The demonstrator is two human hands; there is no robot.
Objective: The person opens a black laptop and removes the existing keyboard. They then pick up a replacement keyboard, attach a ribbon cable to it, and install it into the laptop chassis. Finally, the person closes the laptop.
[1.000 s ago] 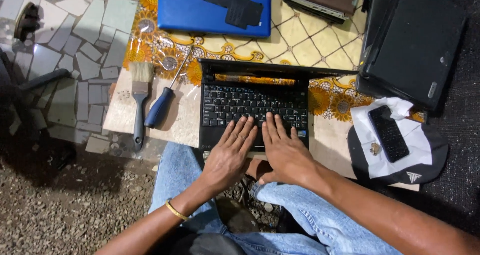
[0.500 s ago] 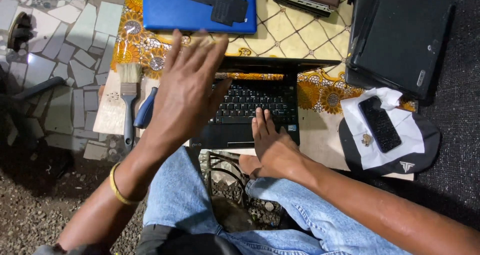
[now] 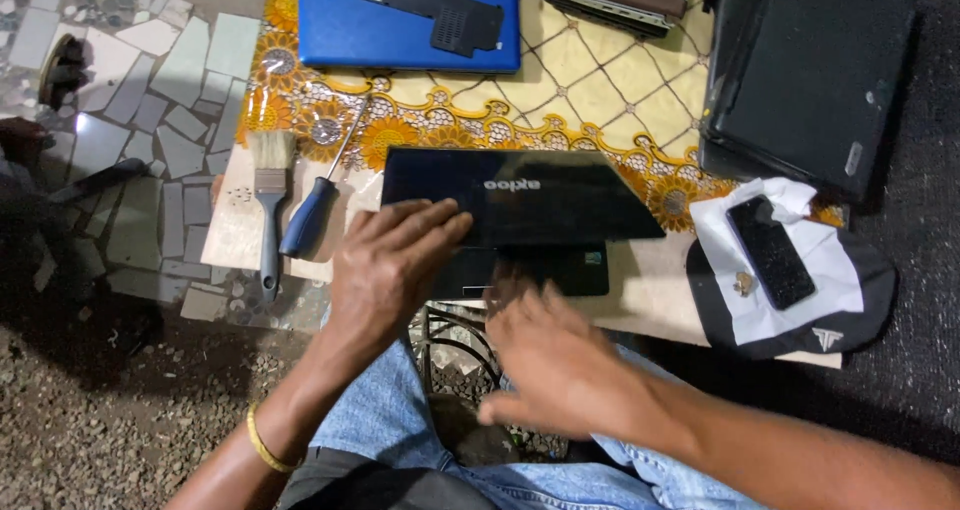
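A small black laptop (image 3: 520,195) lies on the patterned yellow table cover (image 3: 580,80) with its lid folded almost down over the keyboard. My left hand (image 3: 390,260) rests flat on the lid's near left corner, pressing it. My right hand (image 3: 560,360) hovers blurred in front of the laptop's front edge, fingers apart, holding nothing. A gold bangle (image 3: 262,442) sits on my left wrist.
A paintbrush (image 3: 270,195) and a blue-handled screwdriver (image 3: 312,210) lie left of the laptop. A blue laptop (image 3: 410,20) with a loose black panel lies behind. Black laptops (image 3: 810,70) sit at right. A phone (image 3: 770,252) rests on white paper over a black cap (image 3: 860,300).
Both hands left the keyboard. My left hand rose, reached over the screen and folded the lid down. My right hand drew back toward my lap.
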